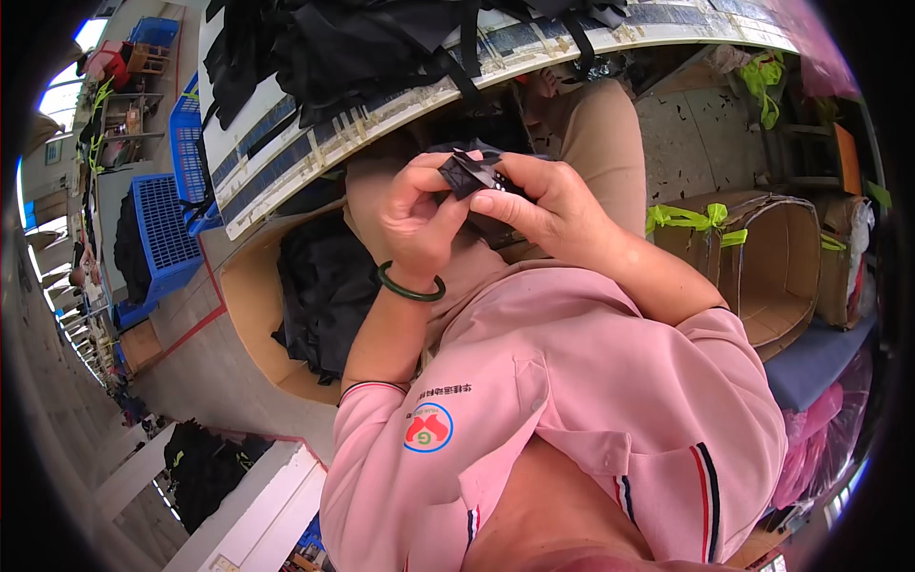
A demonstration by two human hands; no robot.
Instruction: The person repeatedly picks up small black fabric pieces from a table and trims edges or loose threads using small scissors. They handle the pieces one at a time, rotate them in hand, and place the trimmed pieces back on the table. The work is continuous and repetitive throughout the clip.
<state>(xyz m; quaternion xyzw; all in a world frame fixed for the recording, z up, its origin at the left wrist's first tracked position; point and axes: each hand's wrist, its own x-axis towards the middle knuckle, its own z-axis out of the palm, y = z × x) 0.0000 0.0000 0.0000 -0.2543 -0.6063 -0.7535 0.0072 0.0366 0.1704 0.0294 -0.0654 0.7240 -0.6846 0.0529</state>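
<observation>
Both my hands meet in front of my lap, just off the table's near edge. Between them is a small black fabric piece point(461, 175), folded, with a few white spots on its right part. My left hand point(419, 205), with a dark green bangle at the wrist, pinches its left side between thumb and curled fingers. My right hand point(551, 198) grips the other side, thumb on top. The fingers partly hide the piece, so its full shape cannot be made out. Beyond my hands, a heap of black fabric pieces point(334, 52) with straps covers part of the table.
The worn, taped table edge point(381, 124) curves in front of me. At my left stands a cardboard box point(253, 296) holding black fabric point(324, 286); blue plastic crates point(164, 234) are farther left. To my right is an open carton point(777, 272) with yellow-green ties point(701, 219).
</observation>
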